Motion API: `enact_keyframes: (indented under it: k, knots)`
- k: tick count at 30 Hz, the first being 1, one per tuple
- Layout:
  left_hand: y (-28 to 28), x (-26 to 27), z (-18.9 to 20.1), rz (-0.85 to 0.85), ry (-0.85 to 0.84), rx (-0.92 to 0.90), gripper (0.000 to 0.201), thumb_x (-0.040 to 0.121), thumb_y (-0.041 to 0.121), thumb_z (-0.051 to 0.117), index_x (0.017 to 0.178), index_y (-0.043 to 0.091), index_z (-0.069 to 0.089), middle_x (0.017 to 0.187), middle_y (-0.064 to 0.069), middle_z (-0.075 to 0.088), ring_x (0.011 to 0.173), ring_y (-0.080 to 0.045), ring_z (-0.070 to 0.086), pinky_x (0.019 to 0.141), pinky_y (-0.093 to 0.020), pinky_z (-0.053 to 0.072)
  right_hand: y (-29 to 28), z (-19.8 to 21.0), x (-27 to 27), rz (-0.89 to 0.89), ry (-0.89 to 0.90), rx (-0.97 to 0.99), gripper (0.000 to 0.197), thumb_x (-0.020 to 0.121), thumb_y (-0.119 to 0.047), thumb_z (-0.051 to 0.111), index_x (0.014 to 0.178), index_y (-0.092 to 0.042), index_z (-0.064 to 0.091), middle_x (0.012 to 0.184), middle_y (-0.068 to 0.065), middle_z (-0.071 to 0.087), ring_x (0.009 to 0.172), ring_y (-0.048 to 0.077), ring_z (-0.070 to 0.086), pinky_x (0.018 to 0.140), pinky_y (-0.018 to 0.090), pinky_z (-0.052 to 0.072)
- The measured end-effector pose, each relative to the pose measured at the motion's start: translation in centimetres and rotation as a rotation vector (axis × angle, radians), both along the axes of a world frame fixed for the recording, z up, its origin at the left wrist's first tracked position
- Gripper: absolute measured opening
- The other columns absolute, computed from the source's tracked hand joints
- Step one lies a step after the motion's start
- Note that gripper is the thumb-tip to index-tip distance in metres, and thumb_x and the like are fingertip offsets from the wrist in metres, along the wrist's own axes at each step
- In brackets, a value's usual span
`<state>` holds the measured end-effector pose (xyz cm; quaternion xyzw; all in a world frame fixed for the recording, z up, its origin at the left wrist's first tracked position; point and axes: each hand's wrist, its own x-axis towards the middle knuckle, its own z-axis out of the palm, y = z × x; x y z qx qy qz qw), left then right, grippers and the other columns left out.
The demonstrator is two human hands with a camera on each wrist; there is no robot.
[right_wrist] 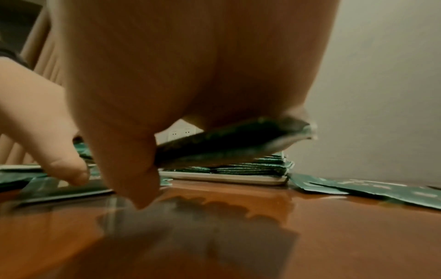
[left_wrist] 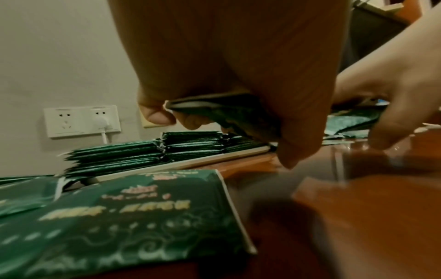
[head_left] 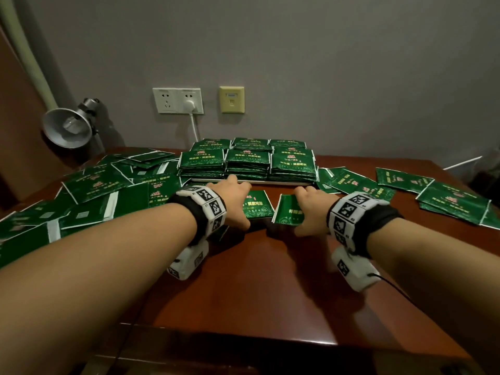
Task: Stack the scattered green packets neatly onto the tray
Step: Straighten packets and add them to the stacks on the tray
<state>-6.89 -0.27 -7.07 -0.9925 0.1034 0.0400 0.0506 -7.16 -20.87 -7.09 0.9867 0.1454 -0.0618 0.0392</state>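
Left hand point(head_left: 234, 203): grips a green packet point(head_left: 257, 203) just above the table point(head_left: 257, 293).
Right hand point(head_left: 311, 209): grips a second packet point(head_left: 286, 209).
Tray point(head_left: 251, 181): beyond both hands, bearing stacked packets point(head_left: 247, 161).

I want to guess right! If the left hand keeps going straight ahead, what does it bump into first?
Probably the white flat tray and the neat stacks of green foil packets on it. The left hand, gripping a green packet, points right at them, though the gap is hard to judge.
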Motion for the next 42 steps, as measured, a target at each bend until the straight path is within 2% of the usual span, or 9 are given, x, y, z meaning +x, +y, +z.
enact_keyframes:
  k: [2,4,8,13,16,23,28,34,42]
  knots:
    - [0.7,0.1,0.8,0.017,-0.037,-0.014,0.084,0.066,0.053,0.072,0.137,0.025,0.038,0.119,-0.004,0.043,0.107,-0.024,0.050,0.079,-0.039,0.047,0.1,0.6,0.2,0.010,-0.002,0.042,0.090,0.068,-0.056,0.076,0.138,-0.016,0.035,0.126,0.007,0.047,0.114,0.025,0.051,0.091,0.040,0.049]
    - [1.6,0.4,1.6,0.038,-0.050,-0.054,0.083,0.070,0.050,0.074,0.140,0.026,0.036,0.126,-0.004,0.044,0.117,-0.025,0.045,0.091,-0.044,0.047,0.3,1.1,0.4,0.025,-0.010,0.078,0.098,0.066,-0.058,0.077,0.143,-0.016,0.032,0.130,0.007,0.048,0.118,0.026,0.050,0.096,0.041,0.048]
    - [4.2,1.3,3.6,0.059,-0.120,-0.154,0.087,0.071,0.046,0.078,0.144,0.026,0.034,0.138,0.000,0.046,0.129,-0.024,0.038,0.103,-0.050,0.041,1.5,2.3,1.2,0.055,-0.031,0.162,0.100,0.071,-0.051,0.078,0.149,-0.018,0.026,0.140,0.004,0.048,0.123,0.024,0.050,0.100,0.038,0.047]
    - [8.2,4.2,6.3,0.097,-0.182,-0.255,0.089,0.070,0.045,0.081,0.144,0.025,0.037,0.134,-0.002,0.054,0.125,-0.025,0.040,0.102,-0.047,0.043,3.3,4.4,3.8,0.056,-0.059,0.206,0.093,0.069,-0.042,0.083,0.142,-0.015,0.031,0.127,0.007,0.056,0.112,0.026,0.055,0.093,0.037,0.049]
    - [9.4,7.2,7.8,0.098,-0.206,-0.273,0.082,0.074,0.041,0.080,0.142,0.019,0.041,0.134,-0.003,0.054,0.124,-0.025,0.041,0.102,-0.041,0.041,4.4,5.9,6.5,0.072,-0.052,0.184,0.092,0.073,-0.042,0.081,0.144,-0.013,0.030,0.131,0.007,0.052,0.113,0.025,0.054,0.086,0.031,0.046]
    - [11.4,16.8,9.9,0.111,-0.209,-0.346,0.074,0.074,0.037,0.081,0.134,0.012,0.047,0.128,-0.006,0.058,0.115,-0.024,0.054,0.101,-0.041,0.046,5.9,9.6,15.7,0.026,-0.053,0.135,0.084,0.077,-0.045,0.077,0.143,-0.015,0.035,0.134,0.008,0.052,0.114,0.028,0.054,0.087,0.035,0.046]
    - [12.9,23.2,9.3,0.138,-0.162,-0.367,0.076,0.075,0.034,0.081,0.138,0.011,0.044,0.132,-0.007,0.056,0.117,-0.024,0.055,0.101,-0.038,0.045,7.6,10.2,23.1,0.003,-0.049,0.080,0.083,0.079,-0.045,0.075,0.145,-0.013,0.035,0.136,0.011,0.051,0.119,0.030,0.053,0.092,0.037,0.044]
    - [14.1,29.2,7.3,0.112,-0.069,-0.383,0.075,0.075,0.034,0.081,0.137,0.015,0.045,0.130,-0.005,0.057,0.114,-0.021,0.056,0.098,-0.035,0.047,10.4,8.6,30.2,0.022,-0.021,0.051,0.078,0.079,-0.046,0.075,0.141,-0.012,0.041,0.133,0.011,0.055,0.117,0.030,0.055,0.096,0.038,0.046]
    - [14.5,33.0,4.8,0.059,0.011,-0.305,0.081,0.073,0.037,0.082,0.142,0.022,0.042,0.140,-0.001,0.050,0.124,-0.021,0.050,0.104,-0.033,0.040,12.8,6.3,34.9,0.055,0.074,0.032,0.074,0.080,-0.045,0.073,0.141,-0.016,0.043,0.132,0.008,0.057,0.116,0.027,0.056,0.100,0.040,0.045]
